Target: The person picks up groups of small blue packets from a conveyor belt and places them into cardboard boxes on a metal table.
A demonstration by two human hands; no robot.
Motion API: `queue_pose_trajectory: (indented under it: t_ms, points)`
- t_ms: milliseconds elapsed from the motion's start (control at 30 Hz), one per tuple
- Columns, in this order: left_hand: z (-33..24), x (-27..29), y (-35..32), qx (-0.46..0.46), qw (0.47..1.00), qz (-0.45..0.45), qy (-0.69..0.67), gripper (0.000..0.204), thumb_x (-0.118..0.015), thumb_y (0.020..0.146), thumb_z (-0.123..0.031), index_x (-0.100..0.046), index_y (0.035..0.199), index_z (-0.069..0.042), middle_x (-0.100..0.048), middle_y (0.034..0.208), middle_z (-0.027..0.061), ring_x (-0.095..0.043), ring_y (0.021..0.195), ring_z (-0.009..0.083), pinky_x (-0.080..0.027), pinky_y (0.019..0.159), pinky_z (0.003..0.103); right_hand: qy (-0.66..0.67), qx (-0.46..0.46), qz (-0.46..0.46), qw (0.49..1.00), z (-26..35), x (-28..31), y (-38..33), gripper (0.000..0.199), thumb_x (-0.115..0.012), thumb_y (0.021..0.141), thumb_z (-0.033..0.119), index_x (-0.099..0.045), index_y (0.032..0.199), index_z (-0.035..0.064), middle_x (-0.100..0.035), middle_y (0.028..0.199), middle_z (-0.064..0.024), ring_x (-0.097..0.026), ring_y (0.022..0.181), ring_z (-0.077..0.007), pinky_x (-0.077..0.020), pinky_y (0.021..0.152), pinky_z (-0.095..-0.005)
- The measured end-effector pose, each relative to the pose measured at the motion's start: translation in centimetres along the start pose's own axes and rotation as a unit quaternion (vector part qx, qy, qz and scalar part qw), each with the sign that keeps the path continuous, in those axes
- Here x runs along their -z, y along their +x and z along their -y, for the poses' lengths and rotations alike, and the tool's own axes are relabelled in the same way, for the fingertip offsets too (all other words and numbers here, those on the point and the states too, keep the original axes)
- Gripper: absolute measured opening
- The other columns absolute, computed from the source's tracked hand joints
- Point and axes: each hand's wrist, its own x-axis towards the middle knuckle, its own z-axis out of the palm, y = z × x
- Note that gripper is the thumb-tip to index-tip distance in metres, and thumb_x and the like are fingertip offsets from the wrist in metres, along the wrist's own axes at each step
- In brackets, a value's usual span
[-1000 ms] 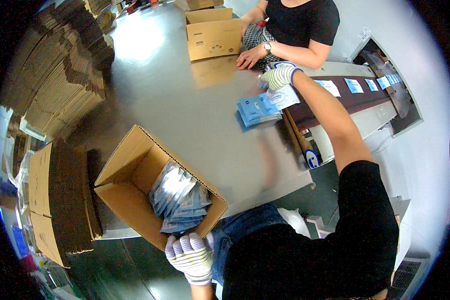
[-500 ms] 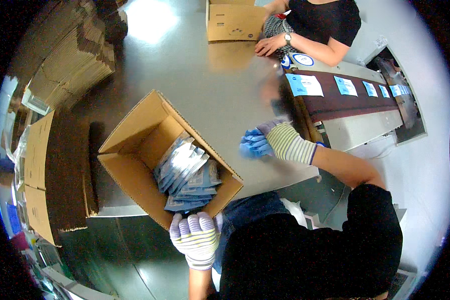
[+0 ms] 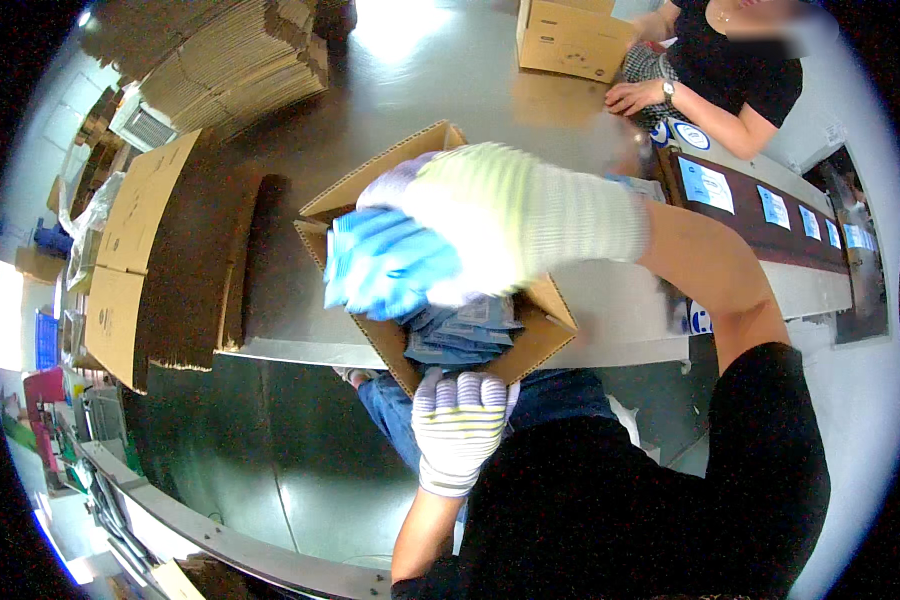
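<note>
Blurrily, right hand (image 3: 490,215) clutches blue packets (image 3: 380,262), hiding the carton (image 3: 545,310); left hand (image 3: 458,425) grips its edge.

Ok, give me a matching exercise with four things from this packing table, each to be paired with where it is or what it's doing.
Things:
1. right hand
2. left hand
3. open brown cardboard box
4. flattened brown cardboard sheets

Places or states:
A. lying at the table's left end
B. gripping blue flat packets above the box
C. resting at the box's near edge
D. partly filled with packets

Pairs: 1-B, 2-C, 3-D, 4-A
</note>
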Motion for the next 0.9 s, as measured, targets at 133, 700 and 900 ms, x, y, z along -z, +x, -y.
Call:
queue_pose_trajectory:
  t_ms: [133, 700, 900]
  points:
    - [-0.3, 0.0, -0.7, 0.000, 1.000, 0.001, -0.020, 0.023, -0.067, 0.079, -0.030, -0.052, 0.081, -0.012, -0.048, 0.073, 0.0042, -0.052, 0.069, 0.0222, -0.046, 0.082, 0.043, -0.224, -0.055, 0.147, 0.962, -2.5, -7.6, 3.5, 0.067, -0.066, 0.077, 0.020, -0.039, 0.136, 0.0007, -0.051, 0.129, -0.0198, -0.052, 0.118, -0.0348, -0.0415, 0.100, -0.0450]
    - [1.7, -0.6, 0.7, 0.014, 0.997, -0.039, -0.060, 0.022, -0.066, 0.076, -0.027, -0.052, 0.082, -0.013, -0.049, 0.075, 0.0029, -0.052, 0.073, 0.0200, -0.045, 0.088, 0.042, -0.137, 0.205, 0.407, 0.880, -3.5, -11.9, -2.3, 0.021, -0.050, 0.084, 0.013, -0.067, 0.081, 0.0007, -0.063, 0.070, -0.0153, -0.060, 0.061, -0.0283, -0.0482, 0.061, -0.0396]
    - [1.6, -0.7, 0.6, 0.013, 0.998, -0.033, -0.051, 0.024, -0.066, 0.077, -0.029, -0.051, 0.085, -0.012, -0.048, 0.074, 0.0040, -0.051, 0.070, 0.0212, -0.045, 0.085, 0.042, -0.048, 0.276, 0.366, 0.887, -3.4, -13.1, -0.7, 0.038, -0.060, 0.086, 0.028, -0.060, 0.065, -0.0031, -0.056, 0.059, -0.0189, -0.054, 0.054, -0.0278, -0.0450, 0.060, -0.0392]
